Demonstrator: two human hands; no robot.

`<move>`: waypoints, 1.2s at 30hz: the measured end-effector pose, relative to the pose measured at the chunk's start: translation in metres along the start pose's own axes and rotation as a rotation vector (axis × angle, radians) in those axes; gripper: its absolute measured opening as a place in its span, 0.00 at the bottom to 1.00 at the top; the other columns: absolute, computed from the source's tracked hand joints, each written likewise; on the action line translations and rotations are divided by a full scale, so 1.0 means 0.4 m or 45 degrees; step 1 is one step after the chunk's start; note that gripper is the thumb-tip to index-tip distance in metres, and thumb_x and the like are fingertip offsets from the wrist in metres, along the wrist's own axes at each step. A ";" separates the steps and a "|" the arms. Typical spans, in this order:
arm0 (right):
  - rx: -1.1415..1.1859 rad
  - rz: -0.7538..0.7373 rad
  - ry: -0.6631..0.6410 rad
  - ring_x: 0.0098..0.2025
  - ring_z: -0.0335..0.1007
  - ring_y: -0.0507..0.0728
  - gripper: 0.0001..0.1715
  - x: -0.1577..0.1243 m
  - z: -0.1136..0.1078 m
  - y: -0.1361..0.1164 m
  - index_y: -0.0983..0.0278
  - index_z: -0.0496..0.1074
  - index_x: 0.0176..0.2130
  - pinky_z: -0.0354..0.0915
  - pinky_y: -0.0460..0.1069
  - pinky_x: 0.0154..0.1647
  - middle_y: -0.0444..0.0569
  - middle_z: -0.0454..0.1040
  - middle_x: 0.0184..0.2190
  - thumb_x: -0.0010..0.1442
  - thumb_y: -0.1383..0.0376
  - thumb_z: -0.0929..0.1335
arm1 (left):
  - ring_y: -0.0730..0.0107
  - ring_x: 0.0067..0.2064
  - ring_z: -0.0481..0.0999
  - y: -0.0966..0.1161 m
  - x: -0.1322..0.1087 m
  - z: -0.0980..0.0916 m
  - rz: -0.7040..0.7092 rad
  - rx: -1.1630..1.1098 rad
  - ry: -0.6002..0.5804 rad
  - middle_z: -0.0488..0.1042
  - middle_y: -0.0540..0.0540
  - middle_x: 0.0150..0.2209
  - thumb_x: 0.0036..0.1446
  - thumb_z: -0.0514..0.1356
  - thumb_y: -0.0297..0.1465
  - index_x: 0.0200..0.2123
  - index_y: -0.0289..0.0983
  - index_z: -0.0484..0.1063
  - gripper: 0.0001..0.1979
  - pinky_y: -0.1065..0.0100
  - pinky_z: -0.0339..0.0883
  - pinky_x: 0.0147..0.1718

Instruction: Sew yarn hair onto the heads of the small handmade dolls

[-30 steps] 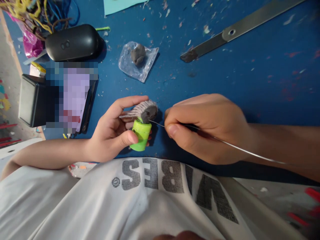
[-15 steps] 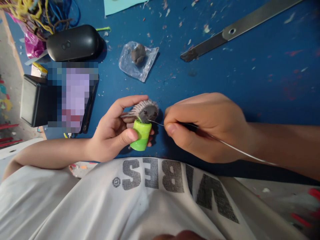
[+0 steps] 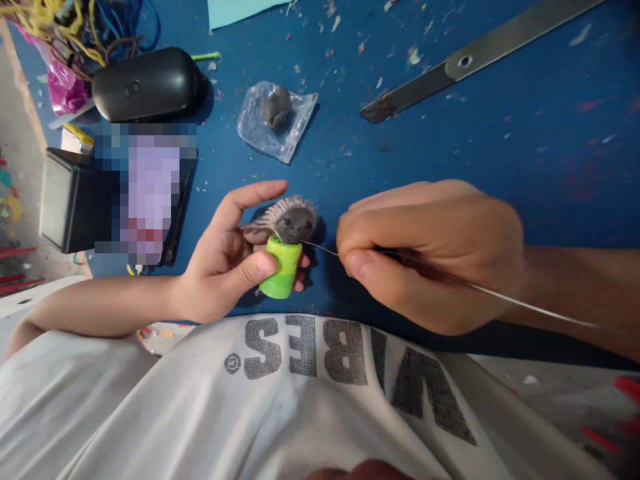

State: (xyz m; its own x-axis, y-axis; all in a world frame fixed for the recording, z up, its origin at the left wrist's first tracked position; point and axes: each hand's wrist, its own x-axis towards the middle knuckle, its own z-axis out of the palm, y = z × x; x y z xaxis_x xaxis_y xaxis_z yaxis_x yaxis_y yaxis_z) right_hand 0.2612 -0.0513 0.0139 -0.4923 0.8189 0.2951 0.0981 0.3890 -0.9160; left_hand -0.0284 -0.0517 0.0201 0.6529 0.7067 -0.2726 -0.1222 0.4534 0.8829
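My left hand (image 3: 225,253) grips a small clay figure by its bright green cylindrical body (image 3: 283,270), thumb on the front and fingers behind. The figure has a dark grey face (image 3: 295,223) with two dark eye marks, framed by pale ridged hair (image 3: 274,212). Its index finger is raised above the hair. Pinched between thumb and fingers of my right hand (image 3: 430,257) is a thin metal wire (image 3: 320,247). The wire's front end is at the lower edge of the face; I cannot tell whether it touches. Its long tail runs back over my right wrist.
Beyond the figure lies a clear zip bag (image 3: 295,130) with a grey clay lump (image 3: 277,110). A metal blade (image 3: 425,87) lies at the upper right. To the left are a black case (image 3: 147,87), a blurred phone-like device (image 3: 153,193), a black box (image 3: 60,200) and coloured yarn (image 3: 75,27).
My right hand has drawn back to the right with the wire, whose tip has slid from the face to its lower edge. My left index finger has lifted off the hair.
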 end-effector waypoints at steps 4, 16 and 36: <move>-0.043 -0.006 -0.027 0.25 0.53 0.50 0.20 0.001 0.002 0.004 0.58 0.65 0.33 0.53 0.51 0.29 0.39 0.64 0.24 0.80 0.70 0.67 | 0.53 0.49 0.98 -0.003 0.002 -0.003 -0.021 0.019 -0.005 0.93 0.47 0.54 0.82 0.74 0.46 0.82 0.54 0.62 0.37 0.60 0.96 0.41; -0.064 -0.008 -0.046 0.25 0.56 0.49 0.20 0.008 -0.001 0.001 0.59 0.66 0.33 0.55 0.50 0.30 0.38 0.67 0.25 0.80 0.72 0.67 | 0.53 0.51 0.99 0.000 0.002 -0.010 0.073 0.019 -0.101 0.93 0.48 0.58 0.86 0.70 0.38 0.82 0.55 0.64 0.31 0.59 0.97 0.45; -0.061 0.028 -0.130 0.26 0.57 0.51 0.19 0.015 -0.020 -0.012 0.58 0.66 0.34 0.57 0.50 0.31 0.38 0.66 0.25 0.79 0.71 0.67 | 0.53 0.52 0.98 0.020 -0.001 0.000 -0.028 -0.001 -0.057 0.92 0.50 0.54 0.87 0.69 0.43 0.81 0.57 0.62 0.29 0.58 0.96 0.42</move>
State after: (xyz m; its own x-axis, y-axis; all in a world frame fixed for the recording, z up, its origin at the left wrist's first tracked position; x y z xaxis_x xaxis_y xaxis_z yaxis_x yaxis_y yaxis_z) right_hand 0.2645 -0.0449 0.0223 -0.5746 0.7812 0.2440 0.1495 0.3933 -0.9072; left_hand -0.0299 -0.0484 0.0274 0.6880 0.6717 -0.2747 -0.1080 0.4691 0.8765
